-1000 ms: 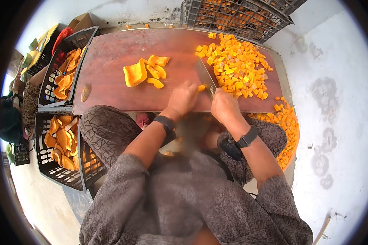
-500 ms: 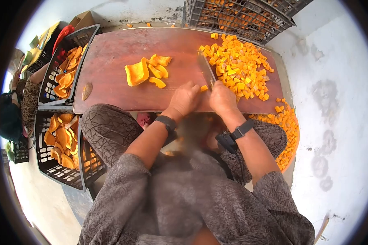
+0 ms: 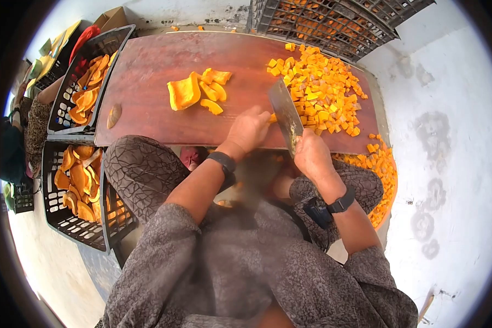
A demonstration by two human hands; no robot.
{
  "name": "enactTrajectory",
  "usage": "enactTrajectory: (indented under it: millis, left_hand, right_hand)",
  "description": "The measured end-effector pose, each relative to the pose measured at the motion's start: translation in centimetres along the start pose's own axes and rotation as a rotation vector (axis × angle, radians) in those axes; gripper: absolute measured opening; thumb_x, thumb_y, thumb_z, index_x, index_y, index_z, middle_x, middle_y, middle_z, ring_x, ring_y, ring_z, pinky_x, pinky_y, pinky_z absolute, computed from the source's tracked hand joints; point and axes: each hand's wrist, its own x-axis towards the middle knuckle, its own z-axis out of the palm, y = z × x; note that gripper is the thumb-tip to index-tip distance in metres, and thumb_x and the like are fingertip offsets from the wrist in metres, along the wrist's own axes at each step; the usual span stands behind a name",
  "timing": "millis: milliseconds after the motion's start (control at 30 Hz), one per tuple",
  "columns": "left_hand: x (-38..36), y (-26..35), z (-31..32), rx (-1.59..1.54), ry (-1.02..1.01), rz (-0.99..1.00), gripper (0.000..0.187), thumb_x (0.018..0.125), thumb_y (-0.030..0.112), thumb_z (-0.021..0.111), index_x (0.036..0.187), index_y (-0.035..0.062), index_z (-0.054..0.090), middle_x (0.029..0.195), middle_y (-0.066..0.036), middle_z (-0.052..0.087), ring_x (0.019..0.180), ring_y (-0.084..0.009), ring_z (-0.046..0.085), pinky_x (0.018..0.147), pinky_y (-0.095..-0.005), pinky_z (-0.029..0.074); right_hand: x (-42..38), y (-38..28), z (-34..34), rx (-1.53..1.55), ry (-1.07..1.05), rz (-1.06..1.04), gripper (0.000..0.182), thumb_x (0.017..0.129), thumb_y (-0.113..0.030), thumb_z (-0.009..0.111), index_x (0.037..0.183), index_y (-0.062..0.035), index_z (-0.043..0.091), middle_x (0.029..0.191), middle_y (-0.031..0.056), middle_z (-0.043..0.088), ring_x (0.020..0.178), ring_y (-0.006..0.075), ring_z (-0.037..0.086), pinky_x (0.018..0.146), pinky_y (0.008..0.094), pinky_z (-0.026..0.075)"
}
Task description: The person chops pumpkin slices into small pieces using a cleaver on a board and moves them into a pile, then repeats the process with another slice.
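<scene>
My right hand [image 3: 315,155] is closed around the handle of a cleaver [image 3: 284,108]. Its broad blade tilts over the red-brown board [image 3: 147,65], just left of a heap of diced pumpkin [image 3: 325,95]. My left hand [image 3: 249,129] rests near the board's front edge with fingers pinched together on a pumpkin piece [image 3: 273,118]. Only a small orange end of that piece shows, right beside the blade. Farther left on the board lie a large curved pumpkin chunk [image 3: 183,92] and several smaller slices [image 3: 211,106].
Black crates [image 3: 49,191] with pumpkin pieces stand left of the board; stacked crates [image 3: 322,30] are at the back right. More cubes [image 3: 387,175] fill a round container below the right edge. A brownish scrap [image 3: 113,116] lies at the board's left. Another person [image 3: 38,128] is partly visible far left.
My right hand has moved right and toward me, turning the cleaver so that its blade face shows more. The left hand stays nearly in place on the pumpkin piece.
</scene>
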Motion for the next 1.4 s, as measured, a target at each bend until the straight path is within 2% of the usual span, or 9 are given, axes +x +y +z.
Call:
enactTrajectory:
  millis: [67,200,267,500,667,733,867,1133,1400]
  left_hand:
    - [0.0,-0.1,0.1,-0.001,-0.001,0.011,0.013,0.079,0.007,0.063,0.092,0.0066,0.062,0.085,-0.016,0.057,0.084,-0.0377,0.059,0.074,-0.0456,0.050]
    - [0.1,-0.4,0.4,0.010,0.004,0.043,0.015,0.078,0.006,0.062,0.093,0.0071,0.061,0.083,-0.016,0.056,0.083,-0.0375,0.059,0.073,-0.0452,0.051]
    - [0.2,-0.2,0.1,0.004,0.005,0.056,0.015,0.078,0.006,0.061,0.093,0.0072,0.061,0.082,-0.016,0.056,0.082,-0.0374,0.059,0.073,-0.0450,0.051]
    - [0.2,-0.8,0.4,0.048,-0.045,0.066,0.011,0.078,0.010,0.060,0.088,0.0076,0.062,0.081,-0.014,0.057,0.083,-0.0349,0.060,0.074,-0.0431,0.052]
    - [-0.1,-1.0,1.0,0.035,-0.032,0.055,0.018,0.080,0.014,0.060,0.097,0.0090,0.064,0.088,-0.015,0.061,0.086,-0.0357,0.060,0.076,-0.0439,0.052]
    - [0.0,-0.1,0.6,-0.032,0.089,-0.020,0.017,0.084,0.009,0.059,0.100,0.0032,0.060,0.087,-0.016,0.059,0.085,-0.0373,0.061,0.075,-0.0454,0.051]
    - [0.1,0.2,0.0,-0.062,0.119,-0.043,0.019,0.085,0.010,0.059,0.102,0.0016,0.058,0.088,-0.017,0.059,0.085,-0.0392,0.060,0.075,-0.0470,0.051]
    - [0.8,0.5,-6.4,0.501,0.004,-0.022,0.021,0.069,0.007,0.062,0.090,0.0070,0.064,0.090,-0.012,0.060,0.089,-0.0316,0.061,0.077,-0.0422,0.050]
    - [-0.3,-2.8,-9.3,0.657,-0.225,-0.121,0.020,0.072,0.003,0.062,0.090,0.0107,0.067,0.096,-0.009,0.060,0.101,-0.0277,0.058,0.086,-0.0423,0.046]
  right_hand:
    - [0.1,0.1,0.1,-0.067,0.014,-0.008,0.012,0.087,-0.013,0.053,0.089,-0.0006,0.055,0.077,0.0230,0.064,0.075,0.0426,0.063,0.067,0.0512,0.050]
    - [1.2,0.6,1.0,-0.050,0.007,-0.062,0.011,0.086,-0.010,0.053,0.089,-0.0001,0.054,0.078,0.0235,0.064,0.076,0.0431,0.063,0.069,0.0518,0.050]
    - [2.3,-0.1,1.5,-0.031,-0.044,-0.004,0.016,0.089,-0.012,0.054,0.089,0.0039,0.054,0.081,0.0299,0.063,0.081,0.0475,0.062,0.072,0.0524,0.049]
    - [7.9,-0.3,3.9,-0.043,0.029,0.043,0.021,0.088,-0.014,0.052,0.097,0.0032,0.058,0.089,0.0285,0.066,0.089,0.0446,0.064,0.077,0.0514,0.051]
    - [6.8,1.4,3.0,0.007,0.150,0.121,0.021,0.089,-0.016,0.052,0.095,0.0034,0.057,0.088,0.0278,0.066,0.087,0.0450,0.064,0.076,0.0515,0.051]
    - [5.5,2.0,2.5,0.092,0.235,0.097,0.022,0.090,-0.019,0.053,0.093,0.0034,0.056,0.085,0.0277,0.065,0.083,0.0457,0.063,0.073,0.0523,0.050]
    - [3.1,0.9,2.3,0.156,0.097,0.136,0.023,0.090,-0.020,0.054,0.092,0.0026,0.057,0.084,0.0280,0.064,0.081,0.0458,0.063,0.072,0.0523,0.049]
    - [1.5,0.3,2.4,0.041,0.025,0.052,0.020,0.091,-0.017,0.053,0.093,0.0022,0.056,0.085,0.0288,0.064,0.084,0.0466,0.062,0.074,0.0520,0.049]
    - [2.0,2.0,1.2,0.000,0.123,0.154,0.021,0.091,-0.017,0.054,0.096,0.0037,0.056,0.086,0.0306,0.063,0.088,0.0484,0.061,0.076,0.0531,0.049]
